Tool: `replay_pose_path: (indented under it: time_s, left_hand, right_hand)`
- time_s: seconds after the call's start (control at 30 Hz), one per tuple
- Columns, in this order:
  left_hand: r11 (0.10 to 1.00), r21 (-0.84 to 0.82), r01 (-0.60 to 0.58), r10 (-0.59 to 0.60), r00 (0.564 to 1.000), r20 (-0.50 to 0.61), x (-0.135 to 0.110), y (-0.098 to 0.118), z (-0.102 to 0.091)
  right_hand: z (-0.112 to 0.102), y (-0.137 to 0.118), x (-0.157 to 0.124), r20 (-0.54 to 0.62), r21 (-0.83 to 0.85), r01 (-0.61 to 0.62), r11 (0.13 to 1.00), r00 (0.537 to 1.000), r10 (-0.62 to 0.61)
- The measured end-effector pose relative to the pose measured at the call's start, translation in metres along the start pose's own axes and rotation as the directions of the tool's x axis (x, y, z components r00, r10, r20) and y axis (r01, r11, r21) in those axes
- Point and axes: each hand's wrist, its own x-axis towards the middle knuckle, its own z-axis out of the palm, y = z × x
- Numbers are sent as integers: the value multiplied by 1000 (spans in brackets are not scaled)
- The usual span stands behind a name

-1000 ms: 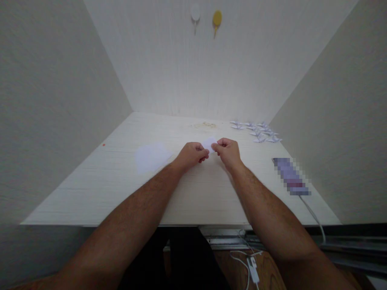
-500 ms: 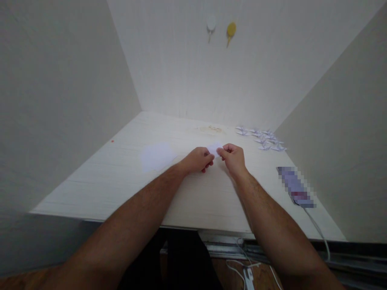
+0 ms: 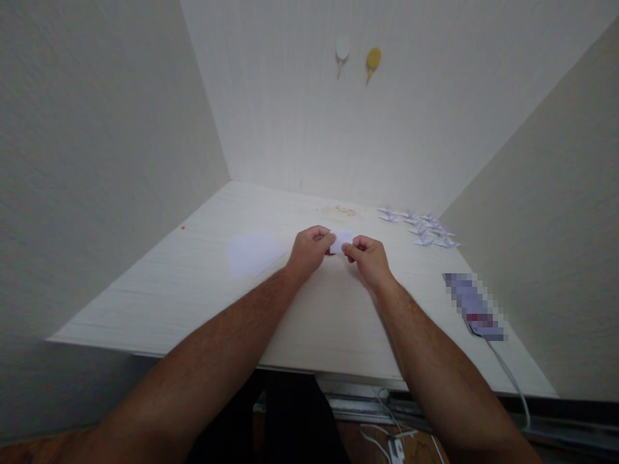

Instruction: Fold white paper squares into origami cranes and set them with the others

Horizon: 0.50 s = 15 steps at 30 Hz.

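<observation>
A small piece of white paper [image 3: 341,241] is held up just over the table, between my two hands. My left hand [image 3: 312,248] pinches its left edge, thumb on the near face. Its lower right side is gripped by my right hand [image 3: 370,259] between thumb and fingers. Whether the paper has folds in it is too faint to make out. To the left of my left hand lies a flat stack of white paper sheets [image 3: 252,252]. Several folded white paper cranes [image 3: 423,227] stand in a group at the back right.
A phone [image 3: 474,306], blurred out, lies at the right with a white cable [image 3: 507,374] running over the table's front edge. Walls enclose the white table [image 3: 159,303] at the back and both sides. A white hook [image 3: 342,50] and a yellow hook [image 3: 373,59] are on the back wall.
My left hand has shifted slightly left and turned, so more of the paper shows between the hands. My right hand keeps its pinch. The camera view has tilted a little.
</observation>
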Motion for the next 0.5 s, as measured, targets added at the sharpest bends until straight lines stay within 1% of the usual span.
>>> replay_pose_path:
  time_s: [0.07,0.17,0.23,0.33,0.5]
  left_hand:
    - [999,37,-33,33,999,7,1,0,-1]
    - [967,218,-131,111,989,100,2,-1,-5]
    - [937,300,-178,140,980,145,2,-2,-7]
    - [936,306,-173,137,981,136,3,-2,-8]
    - [956,259,-139,125,990,67,5,-3,-8]
  right_hand:
    - [1,-2,-1,19,-45,12,999,1000,-11]
    - [2,-4,-3,-11,-85,65,994,998,-66]
    - [1,-5,-3,-32,-85,92,992,995,-95]
    - [-1,-4,-2,-45,-84,100,991,994,-104]
    - [-4,-5,1,-9,-65,35,997,999,-36]
